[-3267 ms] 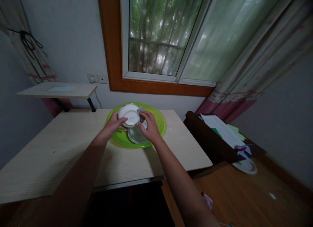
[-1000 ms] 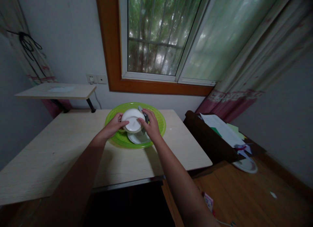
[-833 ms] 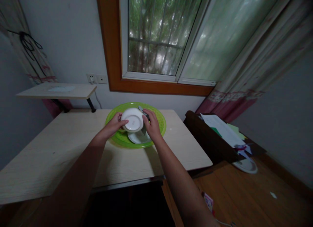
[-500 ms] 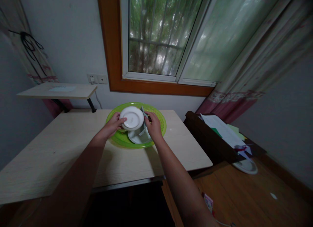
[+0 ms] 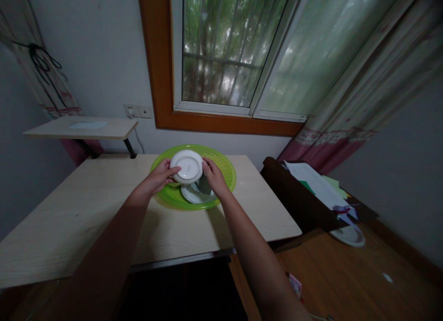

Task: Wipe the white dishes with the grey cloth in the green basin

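Observation:
A white dish (image 5: 189, 168) is held up above the green basket with its underside facing me. My left hand (image 5: 162, 175) grips its left edge, the thumb lying across the underside. At the dish's right edge, the fingers of my right hand (image 5: 213, 175) are closed on a grey cloth (image 5: 205, 186), which hangs partly behind the dish. Below both hands, another white dish (image 5: 194, 196) rests in the green plastic basket (image 5: 169, 202). The cloth and the held dish hide part of it.
The basket stands on a pale wooden table (image 5: 104, 210). A small raised shelf (image 5: 83, 127) with a paper sheet is at the back left. To the right, a dark brown piece of furniture (image 5: 294, 196) bears papers (image 5: 311, 182). A window (image 5: 235, 49) is behind.
My right hand and the cloth have shifted slightly around the dish's right edge; the cloth now hangs lower, behind the dish. My left hand keeps its grip and has barely moved.

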A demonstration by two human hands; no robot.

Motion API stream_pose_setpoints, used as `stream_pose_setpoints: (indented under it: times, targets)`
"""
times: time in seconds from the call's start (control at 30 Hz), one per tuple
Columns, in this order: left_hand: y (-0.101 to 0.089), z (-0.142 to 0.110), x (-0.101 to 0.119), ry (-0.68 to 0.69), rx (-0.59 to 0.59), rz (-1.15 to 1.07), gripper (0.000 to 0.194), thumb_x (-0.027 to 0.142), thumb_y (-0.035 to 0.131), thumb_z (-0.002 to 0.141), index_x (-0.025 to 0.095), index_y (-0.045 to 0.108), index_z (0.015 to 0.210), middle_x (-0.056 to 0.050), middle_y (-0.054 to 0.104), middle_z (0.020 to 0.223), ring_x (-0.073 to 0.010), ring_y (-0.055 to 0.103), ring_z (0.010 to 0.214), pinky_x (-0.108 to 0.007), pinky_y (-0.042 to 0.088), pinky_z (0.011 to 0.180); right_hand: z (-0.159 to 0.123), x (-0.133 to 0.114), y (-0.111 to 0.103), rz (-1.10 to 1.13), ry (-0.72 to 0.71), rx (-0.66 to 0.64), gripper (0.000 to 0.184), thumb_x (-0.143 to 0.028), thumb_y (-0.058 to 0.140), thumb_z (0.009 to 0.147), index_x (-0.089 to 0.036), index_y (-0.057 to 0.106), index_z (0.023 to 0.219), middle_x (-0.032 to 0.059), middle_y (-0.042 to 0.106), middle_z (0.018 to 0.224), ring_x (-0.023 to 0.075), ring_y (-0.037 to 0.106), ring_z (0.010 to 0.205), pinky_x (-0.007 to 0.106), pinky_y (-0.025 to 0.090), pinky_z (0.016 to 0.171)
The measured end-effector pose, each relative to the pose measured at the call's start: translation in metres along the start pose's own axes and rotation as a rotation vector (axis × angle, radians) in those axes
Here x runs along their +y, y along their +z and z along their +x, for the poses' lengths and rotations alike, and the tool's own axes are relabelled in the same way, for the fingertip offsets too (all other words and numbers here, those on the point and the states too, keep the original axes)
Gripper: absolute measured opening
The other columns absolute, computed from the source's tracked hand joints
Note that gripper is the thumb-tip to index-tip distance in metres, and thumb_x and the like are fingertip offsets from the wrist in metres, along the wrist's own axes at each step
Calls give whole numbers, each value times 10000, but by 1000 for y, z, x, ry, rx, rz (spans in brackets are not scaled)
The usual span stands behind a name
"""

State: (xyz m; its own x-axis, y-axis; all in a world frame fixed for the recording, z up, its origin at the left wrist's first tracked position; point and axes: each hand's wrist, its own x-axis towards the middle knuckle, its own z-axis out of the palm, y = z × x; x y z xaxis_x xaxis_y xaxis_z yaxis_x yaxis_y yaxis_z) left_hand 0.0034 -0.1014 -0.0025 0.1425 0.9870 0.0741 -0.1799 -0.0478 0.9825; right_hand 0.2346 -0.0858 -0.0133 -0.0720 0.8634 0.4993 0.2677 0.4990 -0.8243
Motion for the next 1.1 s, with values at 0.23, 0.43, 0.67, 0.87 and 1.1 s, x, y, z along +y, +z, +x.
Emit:
stream_pose_setpoints:
  times: [0.23, 0.43, 0.67, 0.87, 1.1]
  targets:
    - [-3, -2, 2, -1, -18, -86, 571, 319, 877, 649, 172, 583, 1116, -95, 669, 1087, -205, 665, 849, -270, 532, 610, 3, 6, 2, 14, 27, -32, 439, -553, 500, 974, -221, 694, 1185, 83, 718, 1243, 231, 659, 1157, 421, 484, 1052]
    - [-12, 0, -3, 24, -68, -160, 577, 310, 869, 663, 142, 609, 1150, -111, 680, 1106, -206, 665, 922, -268, 551, 710, 2, 5, 3, 11, 14, -49, 422, -533, 471, 991, -223, 703, 1159, 73, 732, 1211, 225, 669, 1137, 407, 494, 1036]
    - [-15, -1, -6, 59, -26, -192, 551, 302, 839, 691, 155, 611, 1171, -113, 678, 1159, -223, 649, 1017, -305, 546, 819, 4, 16, 1, -29, 33, -30, 321, -307, 577, 901, -243, 699, 1191, 63, 742, 1179, 214, 695, 1037, 425, 530, 986]
    - [-14, -1, -4, 67, -20, -210, 543, 288, 837, 690, 153, 601, 1161, -107, 669, 1155, -206, 643, 1016, -286, 538, 823, 4, 16, -4, 16, 100, 99, 340, -241, 624, 784, -222, 714, 1111, 26, 750, 944, 189, 690, 844, 381, 568, 874]
    - [-15, 0, -6, 52, 5, -162, 575, 291, 835, 683, 144, 582, 1178, -102, 664, 1134, -191, 637, 983, -292, 526, 836, 0, -3, -7, 162, 27, 222, 314, -356, 655, 818, -191, 672, 1085, 61, 712, 954, 193, 680, 860, 356, 581, 835]
